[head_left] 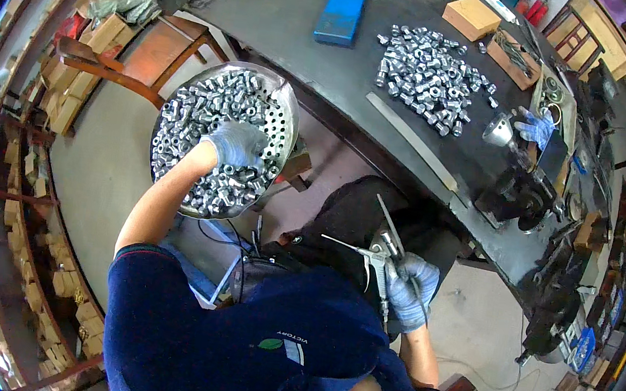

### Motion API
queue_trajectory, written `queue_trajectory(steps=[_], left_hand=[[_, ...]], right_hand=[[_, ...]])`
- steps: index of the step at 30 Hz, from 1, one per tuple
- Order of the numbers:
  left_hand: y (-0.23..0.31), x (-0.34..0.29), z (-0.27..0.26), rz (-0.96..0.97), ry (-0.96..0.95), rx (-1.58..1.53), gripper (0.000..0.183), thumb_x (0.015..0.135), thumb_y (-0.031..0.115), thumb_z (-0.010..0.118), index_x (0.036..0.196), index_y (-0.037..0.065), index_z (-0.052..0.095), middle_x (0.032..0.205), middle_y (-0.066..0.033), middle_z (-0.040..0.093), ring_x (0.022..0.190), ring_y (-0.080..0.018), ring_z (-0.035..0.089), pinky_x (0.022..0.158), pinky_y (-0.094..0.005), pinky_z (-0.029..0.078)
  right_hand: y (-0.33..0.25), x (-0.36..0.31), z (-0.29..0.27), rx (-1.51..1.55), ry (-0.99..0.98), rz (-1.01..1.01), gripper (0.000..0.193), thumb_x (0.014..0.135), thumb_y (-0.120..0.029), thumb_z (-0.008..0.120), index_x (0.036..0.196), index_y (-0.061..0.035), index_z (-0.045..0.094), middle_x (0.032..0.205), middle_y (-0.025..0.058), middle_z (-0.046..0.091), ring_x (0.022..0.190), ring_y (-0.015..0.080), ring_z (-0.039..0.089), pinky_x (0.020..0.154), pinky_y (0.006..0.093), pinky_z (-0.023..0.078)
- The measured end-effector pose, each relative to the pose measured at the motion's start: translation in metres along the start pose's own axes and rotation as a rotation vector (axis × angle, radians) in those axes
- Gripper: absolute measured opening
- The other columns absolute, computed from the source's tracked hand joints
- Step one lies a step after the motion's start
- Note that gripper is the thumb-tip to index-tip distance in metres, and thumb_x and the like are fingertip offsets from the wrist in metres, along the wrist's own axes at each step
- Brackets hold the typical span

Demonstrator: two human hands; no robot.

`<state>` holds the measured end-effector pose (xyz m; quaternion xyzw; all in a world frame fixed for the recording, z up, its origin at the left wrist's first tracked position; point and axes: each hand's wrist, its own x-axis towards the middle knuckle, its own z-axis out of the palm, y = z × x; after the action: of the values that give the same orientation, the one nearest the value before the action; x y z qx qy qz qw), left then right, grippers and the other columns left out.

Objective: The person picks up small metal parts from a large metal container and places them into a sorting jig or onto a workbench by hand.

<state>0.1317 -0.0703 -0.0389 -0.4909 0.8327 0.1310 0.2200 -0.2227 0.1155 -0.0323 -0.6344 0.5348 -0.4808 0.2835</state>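
Observation:
My left hand [236, 145], in a grey-blue knit glove, is down among the metal fittings [196, 115] heaped in a round pan [286, 106] with a perforated wall. Its fingers curl downward and their tips are out of sight, so any grip there is hidden. At my lap, my gloved right hand [413, 287] is closed around an air blow gun [376, 259] with a thin nozzle pointing left. A slim, file-like metal rod [386, 215] passes through the same hand, slanting up to the left. By the fingers, a small shiny piece is too unclear to name.
On the dark workbench [286, 32] lie more fittings [429, 77], a blue box [340, 15], a cardboard box [471, 18] and a flat metal bar [412, 141]. A vise [520, 194] and a lamp [498, 130] stand at right. A wooden chair [150, 58] is beyond the pan.

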Motion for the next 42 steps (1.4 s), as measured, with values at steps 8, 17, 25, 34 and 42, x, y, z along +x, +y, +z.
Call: queue_trajectory(steps=[8, 17, 25, 34, 42], left_hand=[[-0.010, 0.034, 0.010, -0.179, 0.130, 0.043, 0.035, 0.081, 0.041, 0.055, 0.092, 0.010, 0.067, 0.087, -0.0132, 0.066, 0.084, -0.0319, 0.063, 0.076, -0.0423, 0.049], [-0.030, 0.046, 0.023, -0.038, 0.132, -0.107, 0.034, 0.071, 0.041, 0.065, 0.089, 0.013, 0.070, 0.091, -0.0126, 0.067, 0.088, -0.0316, 0.063, 0.081, -0.0402, 0.049], [-0.028, 0.066, 0.025, -0.105, -0.050, 0.093, 0.032, 0.066, 0.022, 0.062, 0.096, 0.012, 0.069, 0.099, -0.0123, 0.066, 0.094, -0.0311, 0.063, 0.080, -0.0390, 0.050], [-0.018, 0.046, 0.000, -0.086, 0.224, 0.057, 0.021, 0.071, 0.026, 0.059, 0.080, 0.009, 0.067, 0.085, -0.0133, 0.066, 0.085, -0.0321, 0.063, 0.074, -0.0415, 0.050], [0.049, -0.021, -0.011, 0.251, 0.340, -1.634, 0.047, 0.081, 0.031, 0.067, 0.108, -0.005, 0.054, 0.097, -0.0142, 0.064, 0.081, -0.0211, 0.063, 0.074, -0.0306, 0.052]], right_hand=[[0.009, -0.009, 0.001, 0.003, -0.022, 0.045, 0.028, 0.071, -0.006, 0.070, 0.054, -0.0063, 0.047, 0.051, 0.0075, 0.043, 0.045, 0.0178, 0.042, 0.045, 0.0289, 0.034], [0.009, -0.015, 0.001, 0.013, -0.022, 0.098, 0.030, 0.068, -0.005, 0.074, 0.054, -0.0075, 0.047, 0.050, 0.0087, 0.045, 0.044, 0.0204, 0.046, 0.045, 0.0291, 0.037], [0.008, -0.015, 0.003, 0.133, -0.031, 0.138, 0.031, 0.070, -0.006, 0.073, 0.054, -0.0062, 0.047, 0.051, 0.0084, 0.047, 0.045, 0.0184, 0.047, 0.046, 0.0281, 0.037], [0.009, -0.019, 0.003, 0.053, -0.026, 0.130, 0.033, 0.070, -0.008, 0.074, 0.053, -0.0062, 0.045, 0.051, 0.0091, 0.044, 0.044, 0.0166, 0.043, 0.045, 0.0283, 0.036], [0.008, -0.009, 0.005, 0.213, -0.072, 0.109, 0.033, 0.070, -0.008, 0.075, 0.055, -0.0069, 0.046, 0.052, 0.0069, 0.045, 0.044, 0.0159, 0.042, 0.045, 0.0273, 0.035]])
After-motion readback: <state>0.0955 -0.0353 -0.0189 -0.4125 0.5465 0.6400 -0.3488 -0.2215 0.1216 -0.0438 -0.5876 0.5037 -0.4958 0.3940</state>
